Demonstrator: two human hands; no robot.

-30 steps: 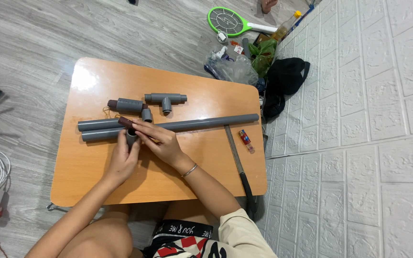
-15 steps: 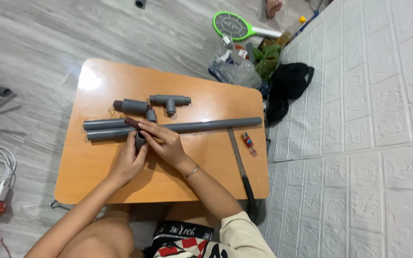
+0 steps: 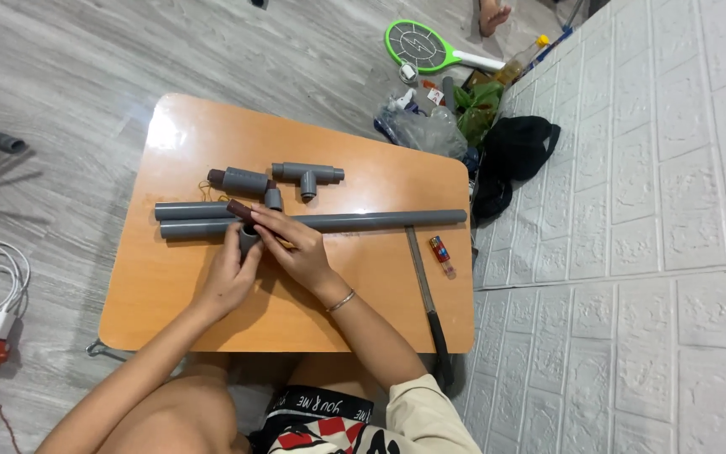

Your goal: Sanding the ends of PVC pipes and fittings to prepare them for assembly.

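- Fingers of the left hand curl shut around a short grey pipe fitting, held upright just above the tabletop; the bare forearm runs back toward the lower left.
- Right hand, a thin bracelet at its wrist, lies beside the left with fingers pinched on a dark brown rolled piece that angles up and left, its near end at the fitting's mouth.
- Smooth, orange-brown wood with rounded corners forms the low tabletop, which stands on a grey plank floor.
- Just beyond the hands, a long grey pipe crosses the tabletop left to right; a shorter grey pipe lies parallel, touching its far side at the left.
- Farther off rest a stubby grey coupling with a dark end, a small grey cap and a grey tee fitting.
- A slim hacksaw and a small red lighter lie near the right edge.
- A green racket-shaped swatter lies on the floor beyond, by a white brick-pattern wall.
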